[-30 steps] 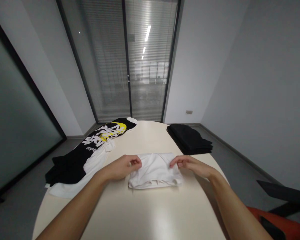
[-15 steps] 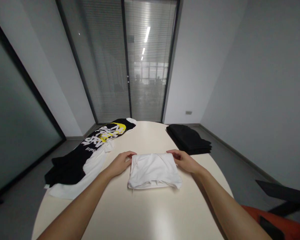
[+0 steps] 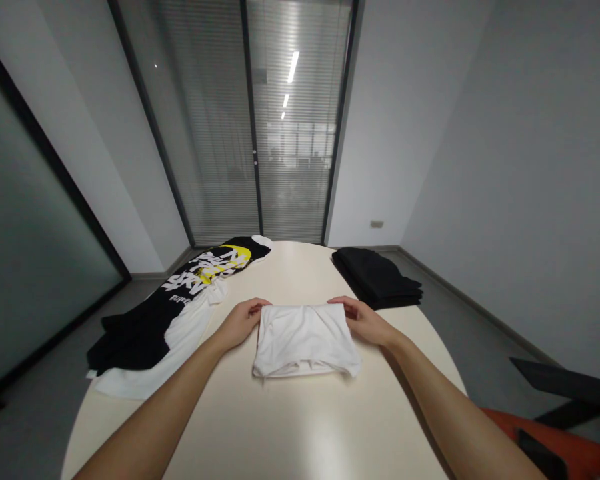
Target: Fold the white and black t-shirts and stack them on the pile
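Note:
A folded white garment (image 3: pixel 305 340), likely a T-shirt, lies on the pale table (image 3: pixel 260 427) in front of me. My left hand (image 3: pixel 243 321) pinches its far left corner, with the fingers curled over the edge. At the far right corner my right hand (image 3: pixel 365 321) grips the same cloth, thumb and fingers bent around it. Some fingertips are hidden behind the fabric. The near edge of the garment is slightly rumpled, and its layers show there.
Unfolded black and white T-shirts (image 3: pixel 145 327) with a yellow and white print lie along the left edge. A stack of folded black garments (image 3: pixel 375 277) sits at the far right. An orange and black chair (image 3: pixel 545 440) stands by the table's right side.
Both hands have shifted very slightly, and the garment's far edge looks a little straighter and tauter. The other clothes have stayed where they were.

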A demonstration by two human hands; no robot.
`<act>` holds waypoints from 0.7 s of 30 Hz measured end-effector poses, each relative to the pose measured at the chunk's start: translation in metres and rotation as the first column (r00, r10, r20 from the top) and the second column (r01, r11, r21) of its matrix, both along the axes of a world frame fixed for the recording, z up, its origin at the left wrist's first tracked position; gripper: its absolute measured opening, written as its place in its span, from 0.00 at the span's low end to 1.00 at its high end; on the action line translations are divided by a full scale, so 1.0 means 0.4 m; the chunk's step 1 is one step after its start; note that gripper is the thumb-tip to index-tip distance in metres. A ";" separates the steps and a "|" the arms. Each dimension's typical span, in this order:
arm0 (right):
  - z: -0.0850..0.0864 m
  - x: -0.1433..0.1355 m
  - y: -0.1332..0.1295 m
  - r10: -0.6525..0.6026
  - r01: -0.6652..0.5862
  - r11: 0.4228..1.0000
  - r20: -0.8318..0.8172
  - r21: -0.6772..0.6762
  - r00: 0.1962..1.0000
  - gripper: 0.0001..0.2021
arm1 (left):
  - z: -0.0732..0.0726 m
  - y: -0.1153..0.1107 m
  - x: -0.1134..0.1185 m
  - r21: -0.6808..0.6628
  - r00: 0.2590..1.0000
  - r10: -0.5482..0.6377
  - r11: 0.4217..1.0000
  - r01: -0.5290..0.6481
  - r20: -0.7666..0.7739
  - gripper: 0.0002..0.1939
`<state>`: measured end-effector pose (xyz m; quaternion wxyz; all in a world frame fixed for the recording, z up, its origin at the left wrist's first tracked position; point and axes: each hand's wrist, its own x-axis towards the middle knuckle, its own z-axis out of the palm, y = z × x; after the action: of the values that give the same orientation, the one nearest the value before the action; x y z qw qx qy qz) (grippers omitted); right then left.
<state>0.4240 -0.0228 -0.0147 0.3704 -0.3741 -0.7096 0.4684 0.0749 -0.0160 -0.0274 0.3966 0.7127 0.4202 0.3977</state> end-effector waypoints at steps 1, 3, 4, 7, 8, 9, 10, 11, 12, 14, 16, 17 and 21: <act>0.001 0.001 0.002 -0.006 0.006 1.000 0.006 0.001 1.000 0.19 | 0.001 0.001 -0.001 -0.004 1.000 -0.002 1.000 0.002 -0.001 0.14; 0.001 0.005 0.008 -0.049 0.048 0.998 0.021 0.027 0.999 0.15 | 0.003 0.003 -0.005 -0.008 1.000 -0.003 1.000 0.003 -0.010 0.14; -0.001 0.007 0.013 -0.073 0.071 0.996 0.029 0.048 0.997 0.14 | 0.004 0.004 -0.008 -0.011 1.000 -0.004 1.000 0.004 -0.012 0.14; -0.011 0.018 0.029 -0.127 0.123 0.989 0.042 0.085 0.991 0.11 | 0.005 0.008 -0.013 -0.027 1.000 -0.001 1.000 0.001 0.011 0.14; -0.016 0.021 0.033 -0.144 0.140 0.987 0.041 0.082 0.989 0.12 | 0.006 0.009 -0.014 -0.034 1.000 0.008 0.999 -0.007 0.020 0.14; -0.022 0.024 0.037 -0.161 0.158 0.985 0.038 0.073 0.986 0.12 | 0.007 0.009 -0.014 -0.039 0.999 0.023 0.999 -0.022 0.025 0.14; -0.027 0.025 0.040 -0.177 0.175 0.983 0.037 0.063 0.983 0.13 | 0.009 0.010 -0.012 -0.043 0.999 0.043 0.998 -0.042 0.022 0.14; -0.032 0.026 0.042 -0.195 0.192 0.980 0.039 0.058 0.980 0.14 | 0.011 0.010 -0.010 -0.046 0.998 0.068 0.997 -0.067 0.013 0.15; -0.037 0.026 0.044 -0.211 0.208 0.976 0.044 0.057 0.977 0.15 | 0.012 0.011 -0.007 -0.049 0.995 0.095 0.994 -0.095 0.000 0.15; -0.045 0.024 0.049 -0.235 0.233 0.971 0.044 0.045 0.971 0.17 | 0.012 0.014 -0.001 -0.059 0.990 0.140 0.988 -0.141 -0.021 0.15; -0.052 0.021 0.055 -0.262 0.262 0.965 0.019 -0.013 0.965 0.18 | 0.007 0.019 0.003 -0.076 0.985 0.172 0.982 -0.174 -0.033 0.16; -0.054 0.019 0.057 -0.273 0.273 0.961 0.005 -0.052 0.962 0.18 | 0.004 0.022 0.004 -0.084 0.981 0.188 0.978 -0.191 -0.039 0.16; -0.053 0.011 0.056 -0.338 0.339 0.939 0.028 -0.058 0.941 0.20 | -0.004 0.022 0.005 -0.078 0.943 0.322 0.941 -0.328 -0.088 0.17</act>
<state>0.4286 -0.0004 -0.0361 0.4273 -0.5060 -0.6232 0.4160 0.0770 -0.0073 -0.0291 0.3417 0.6290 0.5643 0.4114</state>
